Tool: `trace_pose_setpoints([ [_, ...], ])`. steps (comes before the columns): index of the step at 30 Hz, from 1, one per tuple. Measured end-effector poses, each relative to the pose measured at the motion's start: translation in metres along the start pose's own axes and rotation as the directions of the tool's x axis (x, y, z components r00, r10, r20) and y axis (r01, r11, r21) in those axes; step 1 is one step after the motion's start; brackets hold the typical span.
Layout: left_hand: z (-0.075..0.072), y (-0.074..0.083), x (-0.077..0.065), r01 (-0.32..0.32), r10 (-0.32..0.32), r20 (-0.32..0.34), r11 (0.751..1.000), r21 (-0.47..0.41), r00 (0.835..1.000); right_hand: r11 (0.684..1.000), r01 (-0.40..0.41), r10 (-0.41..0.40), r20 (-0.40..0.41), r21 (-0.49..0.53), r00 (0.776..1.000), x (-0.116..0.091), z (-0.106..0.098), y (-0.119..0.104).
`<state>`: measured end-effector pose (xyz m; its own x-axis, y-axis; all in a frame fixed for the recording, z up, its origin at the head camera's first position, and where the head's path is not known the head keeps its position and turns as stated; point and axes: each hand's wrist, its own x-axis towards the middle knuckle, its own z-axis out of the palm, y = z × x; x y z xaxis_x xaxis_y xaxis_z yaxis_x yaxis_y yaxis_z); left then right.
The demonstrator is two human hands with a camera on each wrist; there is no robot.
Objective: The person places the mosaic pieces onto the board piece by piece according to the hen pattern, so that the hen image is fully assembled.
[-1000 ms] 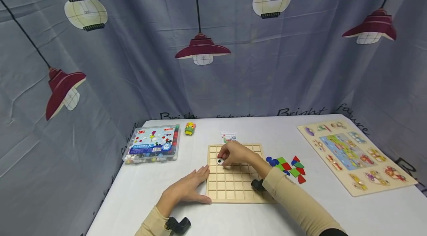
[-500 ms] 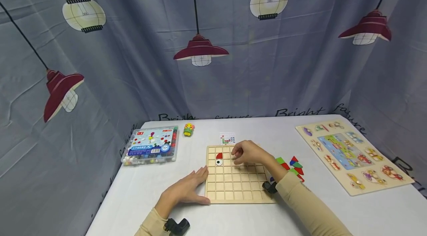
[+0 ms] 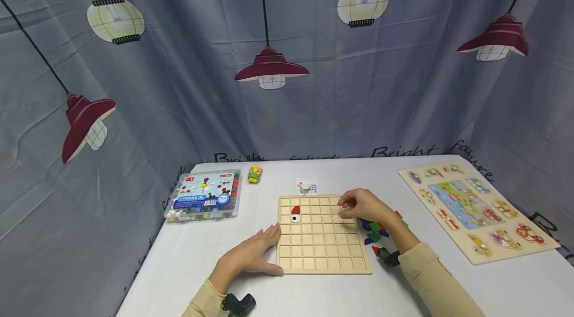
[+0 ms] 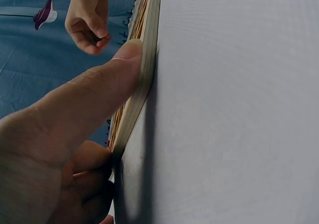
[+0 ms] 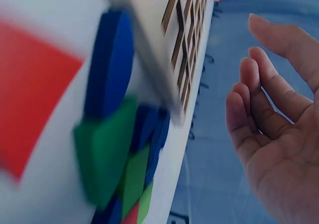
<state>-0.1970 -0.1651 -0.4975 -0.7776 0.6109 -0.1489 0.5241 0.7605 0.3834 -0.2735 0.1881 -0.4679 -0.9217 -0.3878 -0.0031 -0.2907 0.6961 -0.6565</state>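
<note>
A wooden grid board (image 3: 323,240) lies on the white table. Toward its upper left sit a red quarter-circle piece (image 3: 296,209) and, just below it, a white piece with a black dot (image 3: 295,219). My left hand (image 3: 252,253) rests against the board's left side, its thumb (image 4: 107,79) touching the near corner of the frame. Over the board's upper right edge is my right hand (image 3: 368,206), and the right wrist view shows its fingers (image 5: 273,115) loosely bent, holding nothing. Red, green and blue flat pieces (image 3: 374,237) lie beside the board, partly hidden by the right arm.
A small printed pattern card (image 3: 307,186) lies behind the board. At the left stands a clear plastic case (image 3: 204,195) of colored balls, with a little toy figure (image 3: 254,174) nearby. A large wooden picture puzzle (image 3: 477,207) covers the table's right side.
My right hand has let go of the dotted white piece, leaving it below the red one, and has moved right toward the loose pieces. My left hand has stayed at the board's side.
</note>
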Motion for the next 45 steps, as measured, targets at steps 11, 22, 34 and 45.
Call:
trace_pose_setpoints([
  [11,-0.001,0.001,-0.001,0.012,-0.012,0.006,1.0,0.008,1.0,0.998,-0.058,0.057,-0.037,-0.014,0.998,-0.025,-0.022,0.031],
  [22,-0.001,0.002,0.0,0.006,-0.006,0.001,1.0,0.001,1.0,0.994,-0.104,0.104,-0.013,-0.016,0.995,-0.038,-0.049,0.063],
  [34,0.0,0.002,-0.001,0.01,-0.01,0.002,1.0,0.001,1.0,0.983,-0.182,0.182,0.025,-0.026,0.983,-0.043,-0.068,0.109],
  [45,0.001,0.0,-0.001,0.017,-0.017,0.008,1.0,-0.01,1.0,0.982,-0.187,0.189,0.072,-0.028,0.979,-0.047,-0.072,0.116],
])
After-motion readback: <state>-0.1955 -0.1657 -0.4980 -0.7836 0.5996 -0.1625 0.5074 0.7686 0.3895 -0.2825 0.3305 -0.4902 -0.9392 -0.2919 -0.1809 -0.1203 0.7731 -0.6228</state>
